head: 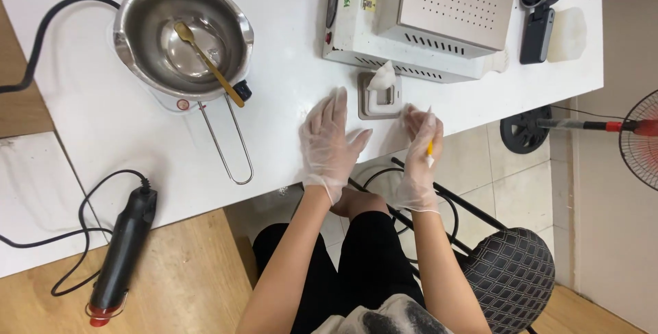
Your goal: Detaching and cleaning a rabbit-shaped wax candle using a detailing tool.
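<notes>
White table ran diagonally across the head view; its near edge cut from lower left up toward the right, and both hands sat right at that edge. Small square mould with a white lump in it lay on the table just inside the edge, between the two hands and just in front of the white perforated machine. Bare table surface lay open to the left of the hands, between them and the metal pot. Pot stood well apart at upper left, gold spoon leaning inside, wire handle pointing toward the near edge. Black heat gun lay on the wooden surface at lower left, cord looped beside it. Black handheld device and a white block stood near the table's far right corner. Below the edge: tiled floor, patterned stool, fan at far right.

Left hand, gloved, lay flat, palm down, fingers spread apart and straight, tips just left of the mould, gripping nothing. Right hand, gloved, was raised at the edge, fingers closed around a thin yellow-and-white stick held roughly upright, just right of the mould. Both forearms came up from the lap, elbows bent.
</notes>
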